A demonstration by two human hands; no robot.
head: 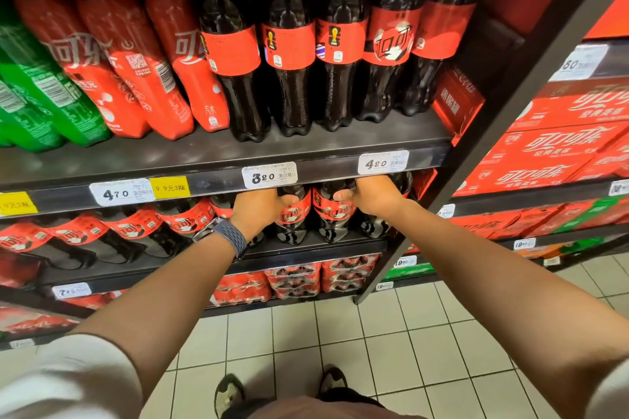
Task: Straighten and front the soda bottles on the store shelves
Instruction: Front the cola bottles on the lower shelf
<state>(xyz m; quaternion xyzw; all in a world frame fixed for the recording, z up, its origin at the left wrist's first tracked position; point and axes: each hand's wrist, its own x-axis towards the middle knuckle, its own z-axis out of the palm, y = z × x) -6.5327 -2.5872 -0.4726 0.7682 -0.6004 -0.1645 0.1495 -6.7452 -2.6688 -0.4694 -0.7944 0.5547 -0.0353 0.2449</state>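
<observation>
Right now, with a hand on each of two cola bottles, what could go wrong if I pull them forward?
1. The left hand and right hand grip the left bottle and right bottle just under the price rail; lifting could knock their hidden caps against it.
2. Both stand near the shelf edge; overpulling might tip them onto the tiled floor.

Both arms reach under the shelf edge (211, 182) to the lower row. The left hand (255, 211), with a watch (221, 231) on its wrist, grips one upright cola bottle (293, 219) at its red label. The right hand (372, 196) grips the neighbouring cola bottle (335, 214), thumb across its shoulder. The two bottles stand just beside each other, below the price tag (269, 175) marked 3.20.
</observation>
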